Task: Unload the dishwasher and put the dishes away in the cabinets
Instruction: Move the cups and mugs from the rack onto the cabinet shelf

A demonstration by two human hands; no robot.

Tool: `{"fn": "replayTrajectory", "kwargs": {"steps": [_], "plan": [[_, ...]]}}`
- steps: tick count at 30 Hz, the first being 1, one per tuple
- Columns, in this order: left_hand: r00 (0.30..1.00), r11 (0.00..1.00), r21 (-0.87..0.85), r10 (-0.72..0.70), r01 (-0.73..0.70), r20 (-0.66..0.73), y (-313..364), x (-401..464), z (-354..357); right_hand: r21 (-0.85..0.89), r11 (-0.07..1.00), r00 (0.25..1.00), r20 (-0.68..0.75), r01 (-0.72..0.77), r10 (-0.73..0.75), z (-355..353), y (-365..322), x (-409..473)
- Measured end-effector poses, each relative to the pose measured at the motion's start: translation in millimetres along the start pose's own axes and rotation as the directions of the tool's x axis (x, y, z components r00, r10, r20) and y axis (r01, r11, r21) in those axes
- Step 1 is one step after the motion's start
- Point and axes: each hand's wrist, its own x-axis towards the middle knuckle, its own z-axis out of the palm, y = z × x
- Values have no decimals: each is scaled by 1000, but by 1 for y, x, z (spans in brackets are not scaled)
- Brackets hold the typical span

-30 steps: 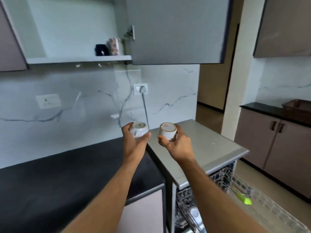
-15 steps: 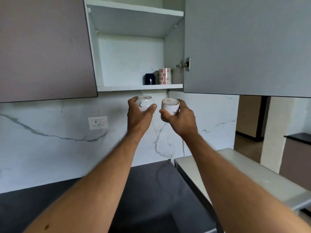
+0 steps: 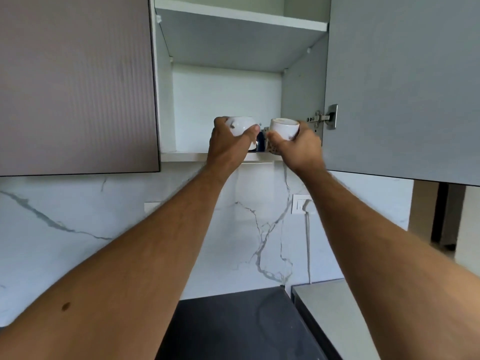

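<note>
Head view: my left hand [image 3: 228, 144] grips one white cup [image 3: 241, 126], my right hand [image 3: 298, 146] the other cup [image 3: 283, 128], both raised level with the open cabinet's lower shelf [image 3: 187, 155] at twelve o'clock, just beyond my fingers.

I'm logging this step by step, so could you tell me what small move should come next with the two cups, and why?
Probably ease both cups forward and down onto the lower shelf. The left hand grips a white cup and the right hand another white cup, both raised at the open cabinet's shelf edge, with a dark mug behind them to avoid.
</note>
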Motion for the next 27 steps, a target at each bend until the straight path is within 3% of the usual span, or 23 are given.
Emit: {"fn": "replayTrajectory", "kwargs": {"steps": [9, 15, 20, 27], "plan": [[996, 994, 52, -91, 92, -4, -25, 98, 34, -48, 999, 997, 79, -24, 28, 49, 28, 98], [975, 964, 207, -193, 167, 113, -44, 149, 54, -146, 988, 975, 204, -55, 84, 86, 33, 152], [940, 938, 203, -312, 282, 135, -60, 185, 64, -210, 976, 948, 293, -62, 124, 118, 38, 187], [905, 928, 248, -339, 277, 256, -89, 190, 69, -279, 960, 937, 328, -26, 121, 138, 49, 195]]}}
